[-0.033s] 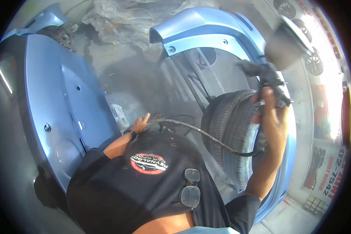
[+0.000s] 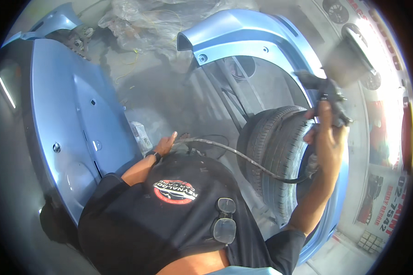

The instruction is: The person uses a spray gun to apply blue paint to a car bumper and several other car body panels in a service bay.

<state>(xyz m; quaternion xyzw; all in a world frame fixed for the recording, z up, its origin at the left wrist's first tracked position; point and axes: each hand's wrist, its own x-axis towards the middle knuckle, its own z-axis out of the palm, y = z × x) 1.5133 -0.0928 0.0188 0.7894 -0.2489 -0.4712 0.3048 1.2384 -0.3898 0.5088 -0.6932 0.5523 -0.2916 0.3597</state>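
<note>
Held gun clamped in right hand, by blue bumper; gripped hose, apparently, in left hand. Risked snagging hose against tyres through slack, knocking gun into bumper.

Grey floor in patchy light and shadow before the observer; crumpled clear sheeting beyond; at right, a pale wall bearing wheel pictures, brightly glaring.
</note>
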